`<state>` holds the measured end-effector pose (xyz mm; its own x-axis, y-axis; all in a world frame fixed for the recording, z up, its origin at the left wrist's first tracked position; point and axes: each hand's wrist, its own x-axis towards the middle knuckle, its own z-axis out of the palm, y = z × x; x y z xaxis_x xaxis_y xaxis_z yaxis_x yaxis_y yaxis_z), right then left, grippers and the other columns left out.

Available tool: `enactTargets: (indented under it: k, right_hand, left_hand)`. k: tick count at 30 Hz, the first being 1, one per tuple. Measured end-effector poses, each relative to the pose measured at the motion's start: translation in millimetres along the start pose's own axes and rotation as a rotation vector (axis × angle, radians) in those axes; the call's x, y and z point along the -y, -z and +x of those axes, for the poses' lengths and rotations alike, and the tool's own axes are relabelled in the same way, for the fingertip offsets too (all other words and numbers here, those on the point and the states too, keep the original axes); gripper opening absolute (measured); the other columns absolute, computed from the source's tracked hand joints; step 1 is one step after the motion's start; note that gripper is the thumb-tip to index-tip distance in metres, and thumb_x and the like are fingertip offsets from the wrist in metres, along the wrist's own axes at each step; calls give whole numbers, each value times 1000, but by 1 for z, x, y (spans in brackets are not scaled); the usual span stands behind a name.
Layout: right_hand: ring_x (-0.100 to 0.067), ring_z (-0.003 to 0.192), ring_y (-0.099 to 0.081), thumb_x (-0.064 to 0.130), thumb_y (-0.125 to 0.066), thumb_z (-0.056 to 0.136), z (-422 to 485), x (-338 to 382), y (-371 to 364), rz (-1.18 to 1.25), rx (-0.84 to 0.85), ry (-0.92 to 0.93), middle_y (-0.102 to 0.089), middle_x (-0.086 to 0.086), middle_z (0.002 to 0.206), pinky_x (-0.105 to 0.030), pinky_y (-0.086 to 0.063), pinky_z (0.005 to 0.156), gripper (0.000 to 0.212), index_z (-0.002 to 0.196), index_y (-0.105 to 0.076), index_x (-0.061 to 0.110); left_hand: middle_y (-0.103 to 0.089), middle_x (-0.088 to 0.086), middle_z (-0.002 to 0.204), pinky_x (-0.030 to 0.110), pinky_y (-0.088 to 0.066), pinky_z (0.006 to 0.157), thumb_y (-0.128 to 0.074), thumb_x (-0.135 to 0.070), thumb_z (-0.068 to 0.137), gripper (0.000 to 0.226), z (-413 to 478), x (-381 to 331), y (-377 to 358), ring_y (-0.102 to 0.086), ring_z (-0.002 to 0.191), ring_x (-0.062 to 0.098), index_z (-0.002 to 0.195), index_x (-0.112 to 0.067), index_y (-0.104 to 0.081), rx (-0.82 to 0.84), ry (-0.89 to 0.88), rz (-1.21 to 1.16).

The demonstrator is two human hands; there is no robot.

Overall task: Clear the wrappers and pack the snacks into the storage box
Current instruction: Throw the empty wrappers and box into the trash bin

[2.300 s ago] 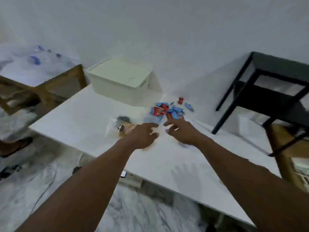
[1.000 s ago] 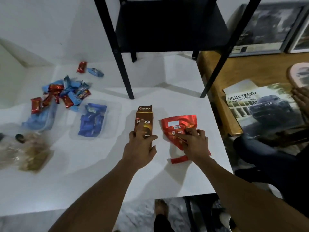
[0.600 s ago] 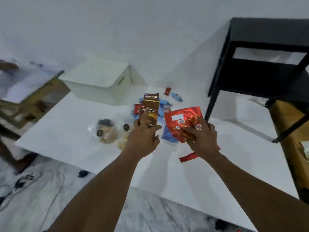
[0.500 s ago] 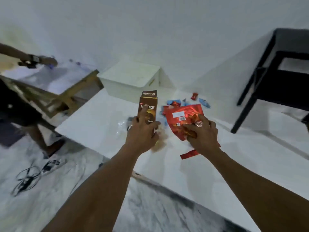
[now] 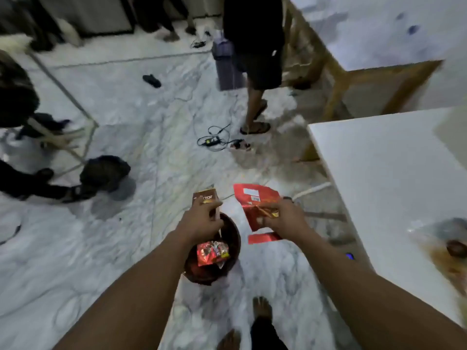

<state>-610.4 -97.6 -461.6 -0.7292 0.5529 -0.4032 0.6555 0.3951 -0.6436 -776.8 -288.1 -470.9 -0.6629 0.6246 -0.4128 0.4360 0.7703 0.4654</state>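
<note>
now both arms reach out and down over a marbled floor (image 5: 101, 248), away from the white table (image 5: 379, 173) that runs along the right. the left hand (image 5: 202, 221) has its fingers and thumb curled round a brown carton (image 5: 204, 198), which stands upright out of the grip with part of its printed name showing. this hand sits above the far rim of a dark round bin (image 5: 233, 238) standing on the floor. inside the bin lies a crumpled wrapper (image 5: 212, 252), red and shiny. the right hand (image 5: 285, 218) pinches a red wrapper (image 5: 255, 200) between thumb and bent fingers. the wrapper is torn open and flattened, with a white label near its top, and it is held in the air just right of the bin, not over it. a torn red strip (image 5: 264, 238) hangs below that hand. on the table's near right edge lies a clear bag (image 5: 449, 251) with brown snacks in it, blurred. two bare feet (image 5: 261, 308) show at the bottom, near the bin. farther off a person (image 5: 255, 59) in dark shorts and sandals stands by black cables (image 5: 214, 140).
</note>
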Motion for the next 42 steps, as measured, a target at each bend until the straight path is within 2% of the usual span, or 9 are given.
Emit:
enactTargets:
  k: [4, 7, 10, 12, 14, 18, 28, 32, 42]
  right_hand:
    - [-16, 64, -68, 38, -82, 71, 72, -27, -112, 223, 331, -201, -74, 6, 74, -36, -57, 66, 35, 103, -77, 26]
    - [-8, 39, -44, 25, -73, 86, 120, -61, -197, 318, 490, -346, -55, 12, 45, -24, -34, 46, 18, 102, -76, 18]
    - [-7, 53, -60, 28, -72, 87, 168, -98, -273, 390, 613, -434, -67, 12, 59, -22, -47, 48, 17, 103, -76, 24]
    - [-16, 80, -73, 30, -72, 86, 203, -117, -314, 465, 622, -510, -77, 3, 86, -35, -61, 73, 25, 110, -75, 23]
    - [-25, 97, -72, 34, -70, 86, 232, -129, -344, 499, 607, -557, -76, -5, 102, -47, -56, 93, 28, 112, -73, 23]
    - [-25, 113, -54, 53, -61, 89, 257, -128, -351, 340, 595, -577, -58, 3, 123, -47, -46, 92, 47, 129, -59, 30]
    - [-17, 97, -57, 35, -67, 89, 162, -5, -128, 288, 394, -387, -59, -3, 116, -26, -44, 70, 35, 122, -65, 23]
    - [-15, 85, -62, 36, -65, 90, 97, 34, -8, 333, 173, -337, -63, -3, 112, -27, -49, 63, 32, 120, -65, 26]
    - [-16, 75, -62, 34, -62, 89, -126, -47, 180, 572, -393, -395, -70, -6, 96, -29, -45, 64, 25, 112, -66, 24]
  left_hand:
    - [-55, -8, 125, -5, -32, 69, -61, -16, 90, 44, 16, 77, -50, -53, 110, 8, 134, -19, -57, 37, 249, -260]
    - [-58, -6, 133, 9, -35, 84, -64, -19, 91, 47, 49, 141, -114, -57, 117, 11, 137, -17, -56, 56, 404, -369]
    - [-58, -12, 130, 15, -36, 90, -66, -29, 91, 47, 94, 191, -170, -56, 115, 6, 136, -21, -57, 90, 511, -436]
    - [-63, -9, 129, 17, -39, 93, -67, -35, 90, 48, 128, 217, -199, -59, 118, 8, 135, -21, -58, 96, 519, -461]
    - [-64, -4, 132, 18, -39, 97, -66, -40, 90, 48, 155, 237, -219, -59, 122, 11, 134, -23, -59, 89, 525, -497]
    - [-62, -1, 134, 19, -37, 96, -63, -40, 92, 48, 175, 246, -228, -55, 125, 19, 138, -27, -55, 159, 543, -435]
    - [-55, 8, 142, 40, -41, 110, -59, -39, 93, 56, 127, 68, -55, -48, 133, 28, 145, -26, -45, 352, 236, -262]
    - [-56, 8, 141, 28, -40, 101, -58, -41, 94, 55, 103, -51, 19, -52, 130, 21, 145, -24, -45, 371, -42, -171]
    - [-63, 6, 134, 36, -47, 104, -61, -38, 92, 50, 13, -334, -2, -60, 118, 23, 140, -27, -51, 424, -618, 48]
